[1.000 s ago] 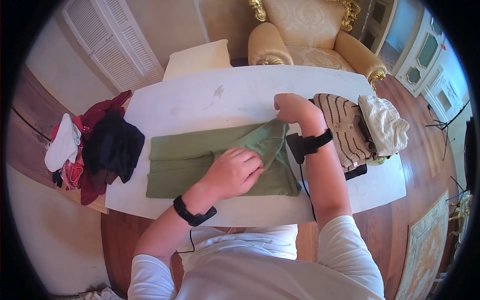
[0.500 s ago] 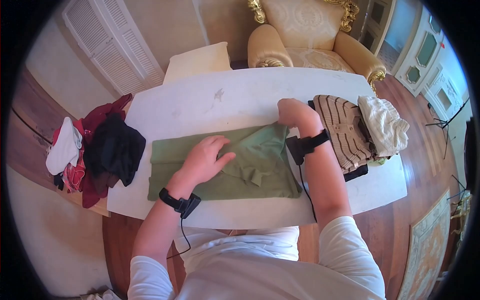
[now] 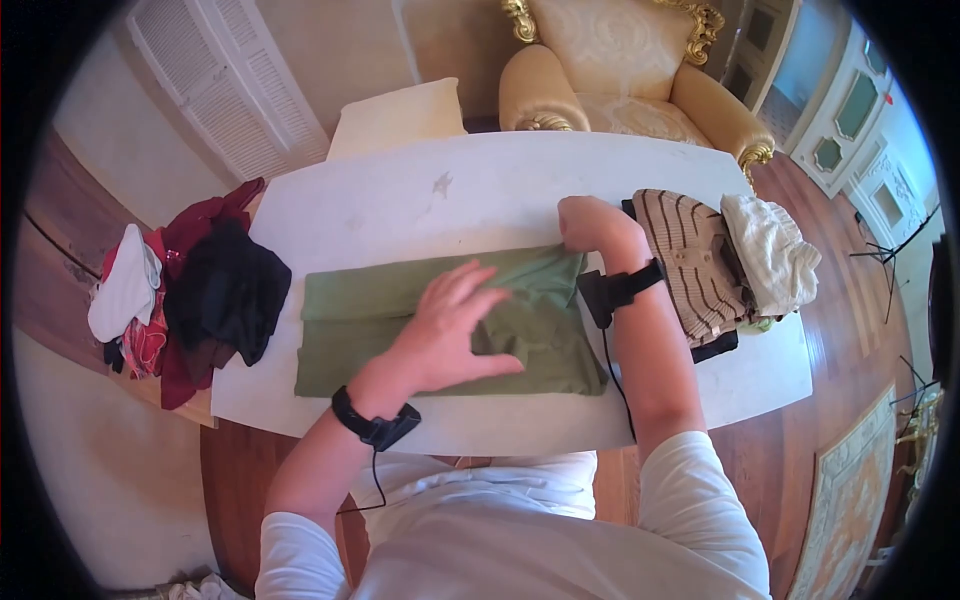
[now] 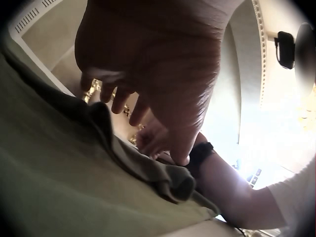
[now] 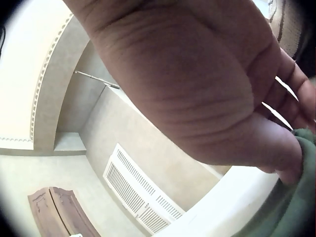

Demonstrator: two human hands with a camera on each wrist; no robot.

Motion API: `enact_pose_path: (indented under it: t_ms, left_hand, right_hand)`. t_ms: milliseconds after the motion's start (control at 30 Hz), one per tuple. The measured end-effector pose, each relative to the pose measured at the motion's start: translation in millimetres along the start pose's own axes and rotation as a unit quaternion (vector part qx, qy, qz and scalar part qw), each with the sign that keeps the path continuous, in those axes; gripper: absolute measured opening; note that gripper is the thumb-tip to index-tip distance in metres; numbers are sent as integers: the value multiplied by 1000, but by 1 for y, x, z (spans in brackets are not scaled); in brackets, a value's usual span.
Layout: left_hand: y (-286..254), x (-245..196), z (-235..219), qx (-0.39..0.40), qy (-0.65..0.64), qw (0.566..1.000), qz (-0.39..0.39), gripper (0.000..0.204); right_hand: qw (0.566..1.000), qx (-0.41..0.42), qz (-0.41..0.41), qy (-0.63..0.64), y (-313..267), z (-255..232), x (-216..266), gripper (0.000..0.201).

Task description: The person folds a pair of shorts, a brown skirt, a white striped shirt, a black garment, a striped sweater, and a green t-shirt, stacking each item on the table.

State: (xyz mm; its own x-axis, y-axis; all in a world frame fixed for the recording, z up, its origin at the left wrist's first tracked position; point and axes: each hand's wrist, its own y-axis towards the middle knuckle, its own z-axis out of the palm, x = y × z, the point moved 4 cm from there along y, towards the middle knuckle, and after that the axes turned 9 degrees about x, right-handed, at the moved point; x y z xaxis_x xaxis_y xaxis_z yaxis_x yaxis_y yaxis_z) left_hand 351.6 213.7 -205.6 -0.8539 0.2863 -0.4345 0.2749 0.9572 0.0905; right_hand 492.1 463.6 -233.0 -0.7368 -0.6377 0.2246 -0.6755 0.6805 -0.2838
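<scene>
A green garment (image 3: 360,350) lies flat and long on the white table, with two parallel strips like trouser legs at its left end. My right hand (image 3: 600,226) pinches its far right corner, drawing that part of the cloth up slightly. In the right wrist view, the thumb and fingers meet at the green cloth (image 5: 301,197). My left hand (image 3: 445,335) is over the garment's middle, fingers spread and thumb apart. From the left wrist, its palm (image 4: 153,64) shows above a rumpled fold of the cloth (image 4: 123,158), with nothing held.
Dark and red clothes (image 3: 230,295) are heaped at the table's left end. To the right sit a striped brown knit (image 3: 685,260) and a crumpled cream garment (image 3: 770,250), close by my right forearm. A gold armchair (image 3: 620,100) stands beyond the far edge.
My left hand let go of the cloth at the middle, moved left, then came back rightward with fingers spread. The right hand has stayed at the corner, shifting only slightly right.
</scene>
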Motion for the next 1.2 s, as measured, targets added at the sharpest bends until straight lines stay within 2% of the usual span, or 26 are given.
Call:
enact_pose_path:
  t_ms: [67, 167, 267, 367, 467, 567, 667, 767, 867, 967, 1067, 1200]
  left_hand:
    - [4, -15, 9, -5, -3, 999, 53, 49]
    - [14, -5, 20, -27, -13, 998, 61, 25]
    - [12, -9, 11, -58, -232, 971, -14, 14]
    - [10, -12, 5, 18, -268, 962, -54, 14]
    - [9, -7, 13, 36, -286, 956, -50, 16]
    - [8, -4, 15, 32, -265, 963, -32, 17]
    - [10, 1, 7, -33, -160, 984, -73, 23]
    - [6, 5, 12, -55, -47, 997, -8, 32]
    - [0, 7, 21, 9, -14, 1000, -5, 36]
    - [1, -14, 21, -41, -28, 998, 50, 27]
    - [3, -12, 36, -3, 3, 997, 79, 20]
    - [8, -10, 28, 5, -155, 987, 31, 10]
  right_hand:
    - [1000, -6, -10, 0, 2, 0, 0, 21]
    - [1000, -4, -12, -2, 3, -1, -1, 21]
    - [1000, -17, -12, 4, 0, -2, -1, 22]
    - [1000, -4, -11, 2, -2, -4, 3, 22]
    - [1000, -4, -9, 7, -2, -4, 3, 22]
    - [1000, 0, -10, -5, -4, -5, 4, 23]
    - [1000, 12, -8, 6, -13, -12, 12, 25]
    - [1000, 17, -16, -11, -8, -7, 10, 22]
    - [1000, 3, -8, -10, -7, -4, 8, 22]
    - [998, 51, 6, -21, -2, -5, 9, 26]
    - [998, 51, -15, -22, -6, -10, 14, 27]
    - [1000, 18, -12, -14, 1, -2, 2, 28]
